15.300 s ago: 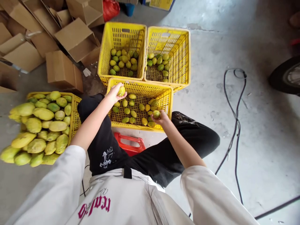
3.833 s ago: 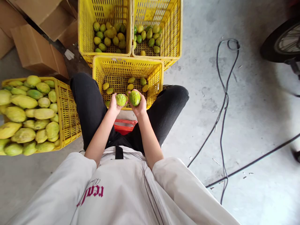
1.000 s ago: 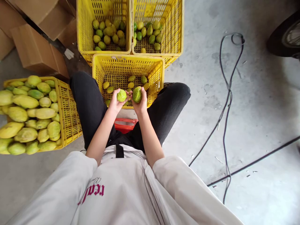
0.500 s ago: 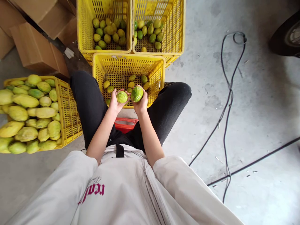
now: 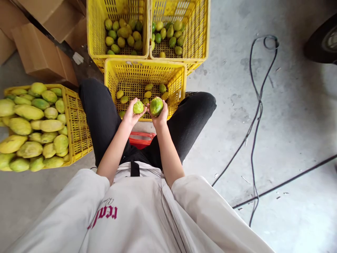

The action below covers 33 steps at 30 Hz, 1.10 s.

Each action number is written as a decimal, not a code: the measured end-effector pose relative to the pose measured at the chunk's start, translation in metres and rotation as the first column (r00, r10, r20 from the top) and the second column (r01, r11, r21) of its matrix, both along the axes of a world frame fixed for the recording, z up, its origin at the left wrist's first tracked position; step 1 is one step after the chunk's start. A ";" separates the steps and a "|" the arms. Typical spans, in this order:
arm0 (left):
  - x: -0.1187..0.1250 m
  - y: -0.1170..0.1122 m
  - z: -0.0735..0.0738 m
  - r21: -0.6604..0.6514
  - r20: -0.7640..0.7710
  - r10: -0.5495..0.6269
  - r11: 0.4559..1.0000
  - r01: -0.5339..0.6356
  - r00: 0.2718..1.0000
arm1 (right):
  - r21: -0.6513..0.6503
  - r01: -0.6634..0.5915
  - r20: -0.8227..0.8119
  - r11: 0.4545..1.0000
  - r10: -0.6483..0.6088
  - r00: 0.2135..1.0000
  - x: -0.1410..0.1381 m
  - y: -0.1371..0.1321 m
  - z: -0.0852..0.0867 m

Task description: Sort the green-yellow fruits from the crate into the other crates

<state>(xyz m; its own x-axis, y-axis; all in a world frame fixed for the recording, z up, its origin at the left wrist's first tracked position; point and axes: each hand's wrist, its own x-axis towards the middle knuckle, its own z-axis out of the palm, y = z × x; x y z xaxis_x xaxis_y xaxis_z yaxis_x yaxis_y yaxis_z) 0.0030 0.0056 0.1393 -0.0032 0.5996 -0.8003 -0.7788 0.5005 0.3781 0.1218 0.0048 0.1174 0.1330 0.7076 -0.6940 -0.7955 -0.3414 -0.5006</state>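
My left hand [image 5: 133, 113] is closed around a small, roundish yellow-green fruit [image 5: 138, 107], with the fingers beneath and beside it. In my right hand [image 5: 161, 116] is a larger, greener fruit [image 5: 156, 106] with a shiny, uneven skin. The two fruits are held side by side, a small gap apart, over the near part of a yellow plastic crate [image 5: 147, 64] between my knees. Several yellow-green fruits [image 5: 147, 94] lie scattered on that crate's slotted bottom; my hands hide part of it.
Two more yellow crates [image 5: 118, 57] [image 5: 181, 59] with similar fruits stand beyond. At left, a crate [image 5: 79, 123] is heaped with larger, longer fruits [image 5: 28, 112]. Cardboard boxes [image 5: 39, 52] lie at far left. A black cable [image 5: 259, 102] and a tyre [image 5: 322, 40] are at right.
Both hands have turned their fruits, so different sides now show. The right hand has shifted slightly to the right, widening the gap between the fruits.
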 end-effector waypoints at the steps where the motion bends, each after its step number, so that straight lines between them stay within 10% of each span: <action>1: 0.000 0.001 0.001 -0.002 -0.003 -0.007 1.000 0.007 1.000 | 0.010 0.002 0.006 1.000 -0.002 1.000 0.000 0.000 -0.003; 33: -0.004 -0.002 0.002 0.048 -0.004 0.063 0.997 -0.063 0.998 | 0.055 0.054 -0.241 0.997 -0.039 0.970 0.006 -0.002 0.008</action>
<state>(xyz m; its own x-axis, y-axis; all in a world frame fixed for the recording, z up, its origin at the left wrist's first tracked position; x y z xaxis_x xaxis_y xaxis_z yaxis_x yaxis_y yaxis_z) -0.0008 0.0036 0.1417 -0.0465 0.6355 -0.7707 -0.8063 0.4316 0.4045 0.1275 0.0024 0.1252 0.0020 0.7464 -0.6655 -0.9090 -0.2761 -0.3123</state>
